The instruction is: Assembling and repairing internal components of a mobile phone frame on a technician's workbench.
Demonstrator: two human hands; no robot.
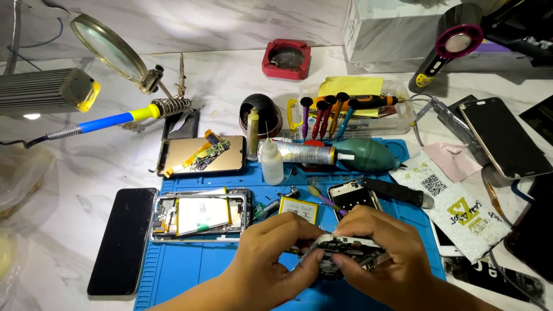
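Head view looks down on a blue rubber mat (pixel 184 270) with moulded ridges, laid on a pale marbled table (pixel 75 173). Near the mat's front edge, both hands grip an opened phone (pixel 344 253), a rounded silver shell with dark circuitry exposed. Left hand (pixel 271 256) curls around the shell's left end, thumb under and fingers bent over the top. Right hand (pixel 383 253) clamps the right end, fingertips pressed down on the inner parts; whether it pinches any tool cannot be told.

Toward the mat's left edge lies a metal frame (pixel 199 215) holding a flat, glossy battery. Off that edge, on the table, rests a black glass slab (pixel 124 239). At the mat's back edge sit a small white squeeze bottle (pixel 272 161), a metallic tube (pixel 302 153) and a teal rubber blower bulb (pixel 366 154). Behind them, screwdrivers (pixel 325 112) stand in a clear plastic tray. A round magnifier (pixel 106 49) and a blue-handled soldering iron (pixel 109 120) occupy the table's back left corner.
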